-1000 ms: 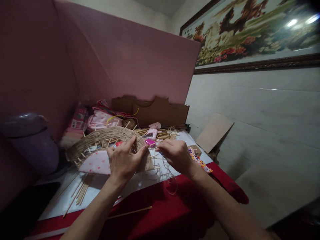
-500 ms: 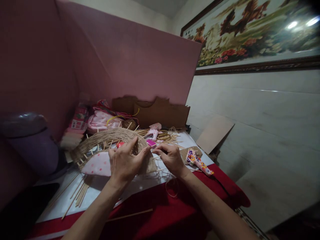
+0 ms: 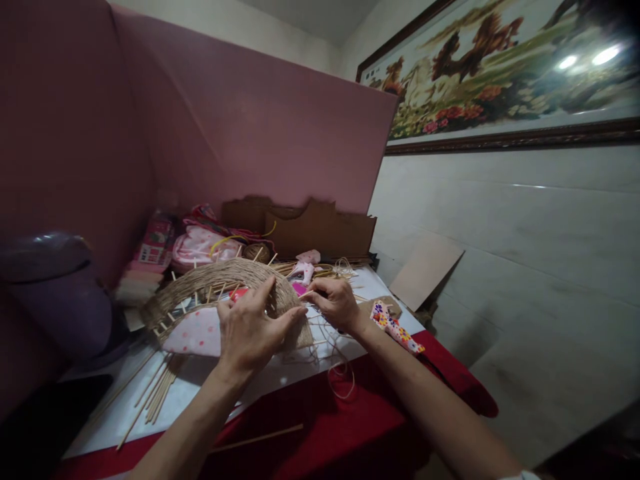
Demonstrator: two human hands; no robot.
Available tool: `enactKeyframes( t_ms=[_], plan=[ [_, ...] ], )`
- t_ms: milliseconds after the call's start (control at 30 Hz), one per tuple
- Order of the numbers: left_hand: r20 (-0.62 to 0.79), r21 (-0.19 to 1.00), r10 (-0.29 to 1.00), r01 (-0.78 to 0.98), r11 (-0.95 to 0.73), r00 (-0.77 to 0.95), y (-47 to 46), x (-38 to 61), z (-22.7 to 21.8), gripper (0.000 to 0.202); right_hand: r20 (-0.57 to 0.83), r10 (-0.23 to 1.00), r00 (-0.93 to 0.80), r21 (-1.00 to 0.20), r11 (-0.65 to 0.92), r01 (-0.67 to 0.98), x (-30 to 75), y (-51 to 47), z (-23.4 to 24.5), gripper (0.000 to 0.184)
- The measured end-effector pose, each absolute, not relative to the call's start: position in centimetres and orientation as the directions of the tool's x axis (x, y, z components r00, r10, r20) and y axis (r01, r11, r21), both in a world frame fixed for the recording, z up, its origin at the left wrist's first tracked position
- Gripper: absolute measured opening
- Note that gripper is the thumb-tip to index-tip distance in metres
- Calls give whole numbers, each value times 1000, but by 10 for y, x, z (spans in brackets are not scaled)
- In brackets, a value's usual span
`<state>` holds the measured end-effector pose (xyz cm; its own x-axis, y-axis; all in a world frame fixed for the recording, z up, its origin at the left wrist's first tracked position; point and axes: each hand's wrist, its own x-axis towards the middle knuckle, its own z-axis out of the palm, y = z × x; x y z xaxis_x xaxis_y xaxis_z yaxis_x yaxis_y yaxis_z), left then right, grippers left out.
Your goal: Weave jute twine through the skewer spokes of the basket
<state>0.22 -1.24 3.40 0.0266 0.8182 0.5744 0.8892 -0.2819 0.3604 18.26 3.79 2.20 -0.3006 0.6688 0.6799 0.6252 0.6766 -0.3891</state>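
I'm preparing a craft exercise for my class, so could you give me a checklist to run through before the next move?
1. Left hand on the woven piece: ok, spread over its right part.
2. Right hand near the woven piece's right end: ok, fingertips drawn together there.
3. What the right hand pinches: cannot tell, too small.
4. Loose twine lying straight: not ok, it loops onto the red cloth.
5. Bundle of sticks in sight: ok, left of the left forearm.
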Motion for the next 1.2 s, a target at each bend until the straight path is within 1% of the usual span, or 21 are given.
enactKeyframes(
  t_ms=[100,267,433,500,700,767,800,833,900,967,1033,1100,1200],
  plan=[
    [569,353,821,890,-289,41,-12,2,34,72,645,682,-346,-380,678,629,187,49,30,22],
    [551,342,832,895,-286,55,-12,2,36,72,570,695,-438,-437,708,555,192,62,45,21],
    [536,317,841,907,-279,71,-12,3,34,70,516,700,-494,-447,712,542,189,67,56,27],
    [532,305,843,910,-282,82,-12,3,32,70,524,679,-513,-402,729,554,186,66,59,28],
    [521,299,848,910,-287,96,-11,3,30,68,559,601,-572,-197,766,612,178,59,72,30],
    [522,304,848,909,-285,91,-11,3,31,68,575,595,-561,-168,758,631,177,55,76,31],
    [521,305,849,909,-283,90,-11,3,31,67,579,605,-546,-176,747,641,177,53,78,32],
    [521,305,849,910,-282,89,-11,3,31,67,574,627,-527,-203,732,650,176,51,79,34],
    [528,300,845,912,-281,87,-11,2,31,68,521,694,-498,-311,697,646,174,49,80,37],
    [542,295,836,913,-284,85,-11,2,32,68,424,764,-486,-455,644,615,172,50,79,39],
    [553,290,829,912,-289,87,-12,2,32,68,325,813,-483,-573,576,583,171,52,78,40],
    [551,288,830,912,-291,91,-12,1,32,69,248,843,-476,-650,510,563,171,54,79,44],
    [539,283,837,916,-284,93,-12,1,33,71,169,865,-473,-732,432,527,177,55,86,48]
  ],
)
